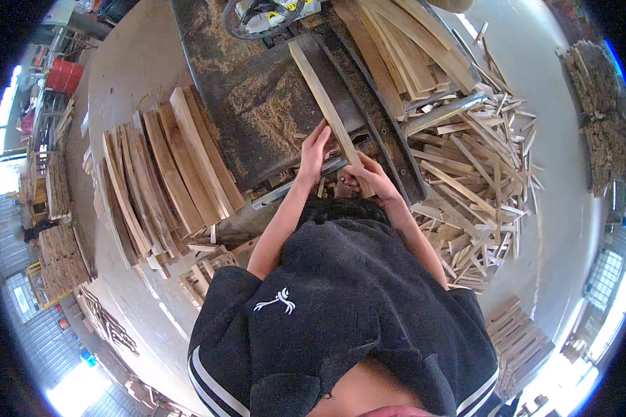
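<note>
Wooden strip (331, 113) in right hand (373, 178)

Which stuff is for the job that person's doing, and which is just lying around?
Seems part of the job:
- pale wooden strip, with the left hand against it and the right hand holding its near end
- dark machine table under it
- maybe the boards stacked at left

Probably just lying about:
- jumbled wood pieces at right
- red container
</note>
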`<state>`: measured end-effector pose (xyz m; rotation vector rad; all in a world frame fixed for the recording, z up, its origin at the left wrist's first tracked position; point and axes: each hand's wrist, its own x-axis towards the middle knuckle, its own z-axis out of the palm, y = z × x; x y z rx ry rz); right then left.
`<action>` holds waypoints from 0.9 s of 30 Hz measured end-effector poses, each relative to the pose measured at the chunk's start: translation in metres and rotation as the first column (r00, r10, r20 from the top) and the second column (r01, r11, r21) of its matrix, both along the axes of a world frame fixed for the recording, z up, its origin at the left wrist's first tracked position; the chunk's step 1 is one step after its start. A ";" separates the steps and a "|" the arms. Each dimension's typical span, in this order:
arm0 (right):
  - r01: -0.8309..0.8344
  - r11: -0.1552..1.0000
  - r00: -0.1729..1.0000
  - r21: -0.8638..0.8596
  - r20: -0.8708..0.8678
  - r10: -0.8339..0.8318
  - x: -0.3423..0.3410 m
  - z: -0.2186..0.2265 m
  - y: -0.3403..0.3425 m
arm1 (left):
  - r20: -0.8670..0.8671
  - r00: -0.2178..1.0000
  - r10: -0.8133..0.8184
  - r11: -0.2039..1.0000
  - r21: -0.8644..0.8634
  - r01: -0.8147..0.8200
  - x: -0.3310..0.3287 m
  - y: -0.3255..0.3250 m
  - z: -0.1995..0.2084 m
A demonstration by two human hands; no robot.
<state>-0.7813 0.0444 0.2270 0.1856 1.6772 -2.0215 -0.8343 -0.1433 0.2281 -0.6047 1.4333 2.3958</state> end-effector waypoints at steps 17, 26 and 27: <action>0.367 0.606 0.508 0.706 -0.697 0.506 -0.101 -0.032 -0.045 | -0.313 0.781 -0.540 0.437 -0.897 -0.058 -0.115 -0.020 -0.029; 0.547 0.578 0.439 0.605 -0.796 0.417 -0.230 -0.028 -0.119 | -0.246 0.967 -0.069 -0.148 -0.956 -0.254 -0.047 -0.257 0.022; 0.583 0.564 0.416 0.584 -0.811 0.411 -0.240 -0.035 -0.121 | -0.203 0.978 -0.052 -0.370 -0.906 -0.207 -0.030 -0.277 0.025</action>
